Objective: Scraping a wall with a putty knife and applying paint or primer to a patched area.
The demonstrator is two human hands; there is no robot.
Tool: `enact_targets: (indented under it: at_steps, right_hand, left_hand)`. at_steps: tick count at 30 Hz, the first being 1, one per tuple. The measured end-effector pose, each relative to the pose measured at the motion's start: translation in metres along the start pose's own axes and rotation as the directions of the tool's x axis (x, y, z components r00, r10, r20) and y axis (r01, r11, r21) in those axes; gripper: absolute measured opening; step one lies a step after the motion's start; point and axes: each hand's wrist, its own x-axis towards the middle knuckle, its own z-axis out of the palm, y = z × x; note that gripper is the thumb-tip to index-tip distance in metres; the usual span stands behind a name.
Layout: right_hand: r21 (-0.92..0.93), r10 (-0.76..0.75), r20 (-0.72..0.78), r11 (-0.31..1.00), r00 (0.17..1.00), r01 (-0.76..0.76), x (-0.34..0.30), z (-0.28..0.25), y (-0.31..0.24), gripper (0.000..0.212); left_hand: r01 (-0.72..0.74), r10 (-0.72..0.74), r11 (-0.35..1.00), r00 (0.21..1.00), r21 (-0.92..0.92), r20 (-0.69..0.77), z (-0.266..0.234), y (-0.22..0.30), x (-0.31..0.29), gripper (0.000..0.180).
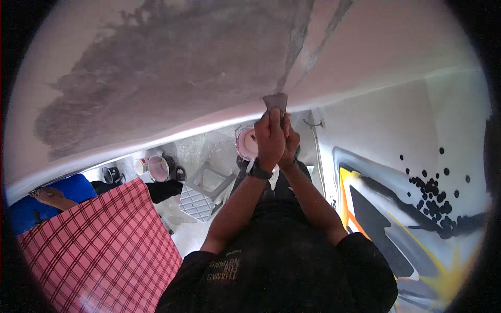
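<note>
Scraper [275,101] with a flared blade is just far of our two hands, its edge meeting, as best we can judge, the grey-patched wall [172,78]. Our left hand [269,136] and right hand [291,143] are closed together around its handle, perhaps to share the pressure and keep the blade steady; our fingers hide most of the grip. On the floor, just left of the hands, a bucket [238,141] with pale contents stands near the wall, probably for easy reach. Farther left is a grey plastic step stool [197,202]. We see gold lettering [224,268] on our black shirt [284,250], and painted shapes [370,216] on the right-hand wall [376,109]; no brand mark is clear to us.
</note>
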Motion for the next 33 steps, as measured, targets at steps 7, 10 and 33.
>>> enact_targets:
  at_steps: [7,10,33]
  right_hand:
    - [0.044,-0.075,0.050,0.996,0.996,0.073,0.003,-0.005,0.007,0.028]
    - [0.027,-0.119,0.040,0.993,0.992,0.118,0.004,-0.008,0.012,0.026]
    - [-0.016,-0.103,-0.010,0.995,0.995,0.103,0.003,-0.027,0.015,0.043]
  left_hand:
    - [0.006,-0.005,1.000,1.000,-0.022,0.007,0.001,0.001,-0.001,0.039]
    - [0.166,-0.167,0.984,0.986,-0.068,-0.007,0.007,0.013,-0.002,0.039]
    - [0.105,-0.106,0.985,0.994,-0.134,0.002,0.025,-0.011,-0.011,0.038]
